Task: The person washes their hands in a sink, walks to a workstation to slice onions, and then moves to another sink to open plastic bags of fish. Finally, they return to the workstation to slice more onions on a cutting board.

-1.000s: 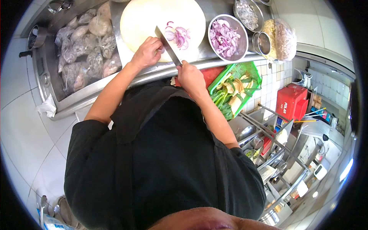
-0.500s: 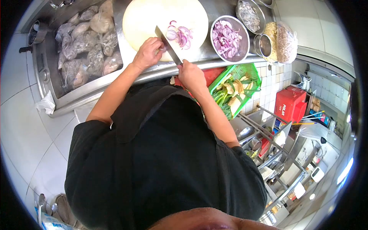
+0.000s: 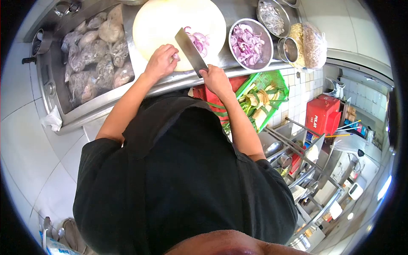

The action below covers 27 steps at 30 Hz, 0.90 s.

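Observation:
My right hand [image 3: 216, 80] grips the handle of a cleaver [image 3: 190, 50], its broad blade tilted so the flat side shows. Just left of the blade, my left hand [image 3: 161, 62] is closed, with a small pinkish piece of red onion [image 3: 176, 56] at its fingertips. Both hands are at the near edge of a round, pale cutting board [image 3: 159, 25]. Sliced red onion [image 3: 199, 43] lies on the board beyond the blade, which partly hides it. To the right, a metal colander [image 3: 270, 50] holds more onion slices [image 3: 246, 44].
At left, a steel sink [image 3: 55, 91] holds several bagged items [image 3: 94, 52]. A metal bowl [image 3: 285, 10], a small steel pot [image 3: 289, 50] and a filled plastic bag [image 3: 313, 46] stand right of the colander. Below the counter edge is a green basket [image 3: 278, 80] of vegetables.
The cleaver has tilted so more of its flat side shows, and it has moved away from my left hand. My left hand has shifted slightly left and nearer.

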### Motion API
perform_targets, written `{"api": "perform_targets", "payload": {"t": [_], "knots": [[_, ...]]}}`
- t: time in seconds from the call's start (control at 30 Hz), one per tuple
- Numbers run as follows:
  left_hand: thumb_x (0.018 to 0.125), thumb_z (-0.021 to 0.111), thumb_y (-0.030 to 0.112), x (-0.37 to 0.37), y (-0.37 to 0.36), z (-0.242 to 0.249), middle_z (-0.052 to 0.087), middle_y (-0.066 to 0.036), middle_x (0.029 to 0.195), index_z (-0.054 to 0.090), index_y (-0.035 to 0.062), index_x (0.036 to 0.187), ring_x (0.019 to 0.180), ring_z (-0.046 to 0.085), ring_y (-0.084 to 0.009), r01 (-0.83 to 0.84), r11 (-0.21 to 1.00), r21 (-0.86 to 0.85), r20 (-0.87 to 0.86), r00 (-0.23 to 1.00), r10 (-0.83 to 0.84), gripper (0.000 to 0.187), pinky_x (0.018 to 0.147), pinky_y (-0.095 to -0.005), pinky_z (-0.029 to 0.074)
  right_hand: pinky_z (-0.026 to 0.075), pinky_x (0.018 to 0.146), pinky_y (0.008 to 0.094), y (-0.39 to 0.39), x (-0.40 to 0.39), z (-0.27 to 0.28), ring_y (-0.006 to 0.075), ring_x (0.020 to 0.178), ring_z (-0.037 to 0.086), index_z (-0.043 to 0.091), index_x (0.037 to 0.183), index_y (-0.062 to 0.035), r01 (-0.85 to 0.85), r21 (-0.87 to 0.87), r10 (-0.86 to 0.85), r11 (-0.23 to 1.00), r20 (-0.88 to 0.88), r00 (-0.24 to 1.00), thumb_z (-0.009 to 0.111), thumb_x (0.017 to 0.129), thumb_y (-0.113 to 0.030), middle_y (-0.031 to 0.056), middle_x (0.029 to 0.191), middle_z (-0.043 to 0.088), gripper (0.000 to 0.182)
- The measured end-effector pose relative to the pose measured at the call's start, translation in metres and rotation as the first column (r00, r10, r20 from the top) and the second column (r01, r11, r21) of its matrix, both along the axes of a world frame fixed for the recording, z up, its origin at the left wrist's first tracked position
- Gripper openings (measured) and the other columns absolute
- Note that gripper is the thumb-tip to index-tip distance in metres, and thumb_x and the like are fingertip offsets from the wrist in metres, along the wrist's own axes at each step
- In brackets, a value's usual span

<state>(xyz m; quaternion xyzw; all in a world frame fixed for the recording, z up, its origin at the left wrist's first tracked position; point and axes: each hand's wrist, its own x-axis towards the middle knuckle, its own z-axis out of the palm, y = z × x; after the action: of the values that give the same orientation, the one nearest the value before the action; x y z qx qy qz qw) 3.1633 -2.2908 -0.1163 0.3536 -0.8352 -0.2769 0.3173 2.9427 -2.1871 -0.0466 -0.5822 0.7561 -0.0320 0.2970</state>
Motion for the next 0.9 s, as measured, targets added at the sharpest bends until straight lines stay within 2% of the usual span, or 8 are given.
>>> {"api": "perform_targets", "payload": {"t": [0.1,0.2,0.3,0.4,0.53,0.7,0.8,0.9], "knots": [[0.085,0.073,0.018,-0.016,0.005,0.017,0.068,-0.017,0.099,0.067,0.0034,0.106,0.092,0.067,-0.0365,-0.206,0.938,0.279,0.268,0.955,0.130,0.027,0.079,-0.0447,0.054,0.051,0.091,0.0553,0.001,-0.001,0.010,0.0475,0.103,0.066,0.066,0.107,0.0016,0.049,0.014,-0.049,0.999,0.008,0.999,0.060,0.099,-0.035,0.0302,0.103,0.070,0.038],[0.087,0.075,0.017,-0.025,0.006,0.034,0.067,-0.012,0.089,0.068,0.0026,0.110,0.085,0.069,-0.0295,-0.292,0.845,0.447,0.339,0.930,0.142,0.029,0.075,-0.0414,0.055,0.051,0.091,0.0557,0.001,0.006,0.014,0.0477,0.102,0.066,0.066,0.107,0.0017,0.067,0.016,-0.067,0.998,0.021,0.998,0.060,0.099,-0.035,0.0304,0.102,0.070,0.038],[0.087,0.072,0.018,-0.010,0.011,0.028,0.068,-0.014,0.096,0.068,0.0027,0.103,0.088,0.068,-0.0345,-0.207,0.913,0.352,0.051,0.978,0.202,0.023,0.077,-0.0424,0.055,0.052,0.088,0.0558,0.004,0.015,0.014,0.0480,0.098,0.067,0.066,0.105,0.0015,0.062,-0.001,-0.062,0.998,0.013,0.998,0.060,0.099,-0.033,0.0301,0.097,0.070,0.035],[0.087,0.070,0.010,-0.001,0.009,0.014,0.067,-0.013,0.097,0.068,0.0025,0.101,0.088,0.068,-0.0324,-0.018,0.973,0.230,-0.065,0.997,0.034,0.016,0.078,-0.0398,0.056,0.054,0.084,0.0559,0.009,0.023,0.017,0.0480,0.092,0.069,0.066,0.102,0.0008,0.045,-0.019,-0.045,0.999,-0.024,0.999,0.060,0.099,-0.030,0.0293,0.091,0.071,0.031],[0.086,0.069,0.003,-0.002,0.006,0.009,0.066,-0.013,0.099,0.068,0.0017,0.099,0.090,0.067,-0.0315,0.036,0.997,0.068,-0.070,0.997,-0.031,0.013,0.079,-0.0388,0.056,0.055,0.080,0.0567,0.012,0.026,0.035,0.0474,0.086,0.070,0.066,0.100,-0.0004,-0.014,-0.039,0.012,0.999,-0.060,0.998,0.060,0.098,-0.026,0.0285,0.087,0.071,0.027],[0.086,0.069,0.002,-0.004,0.005,0.003,0.067,-0.014,0.105,0.069,0.0004,0.102,0.096,0.068,-0.0326,0.027,1.000,0.000,-0.084,0.996,-0.027,0.016,0.083,-0.0392,0.055,0.055,0.079,0.0573,0.012,0.033,0.034,0.0467,0.084,0.070,0.065,0.099,-0.0007,-0.046,-0.049,0.043,0.998,-0.059,0.997,0.060,0.098,-0.025,0.0278,0.085,0.071,0.025],[0.086,0.069,0.001,-0.005,0.005,-0.001,0.067,-0.015,0.105,0.068,-0.0002,0.102,0.098,0.067,-0.0334,0.026,0.998,0.060,-0.037,0.999,-0.024,0.016,0.084,-0.0396,0.055,0.055,0.079,0.0570,0.003,0.032,0.020,0.0460,0.084,0.071,0.065,0.100,-0.0007,-0.078,-0.049,0.073,0.996,-0.082,0.994,0.060,0.098,-0.024,0.0276,0.085,0.071,0.024],[0.085,0.068,0.002,-0.007,0.006,-0.005,0.066,-0.013,0.100,0.067,0.0018,0.097,0.093,0.066,-0.0330,-0.011,1.000,0.009,-0.144,0.989,0.012,0.011,0.080,-0.0395,0.055,0.056,0.079,0.0565,0.006,0.032,0.042,0.0456,0.084,0.071,0.065,0.100,-0.0007,-0.077,-0.032,0.074,0.997,-0.087,0.994,0.060,0.098,-0.024,0.0277,0.086,0.071,0.024]]}}
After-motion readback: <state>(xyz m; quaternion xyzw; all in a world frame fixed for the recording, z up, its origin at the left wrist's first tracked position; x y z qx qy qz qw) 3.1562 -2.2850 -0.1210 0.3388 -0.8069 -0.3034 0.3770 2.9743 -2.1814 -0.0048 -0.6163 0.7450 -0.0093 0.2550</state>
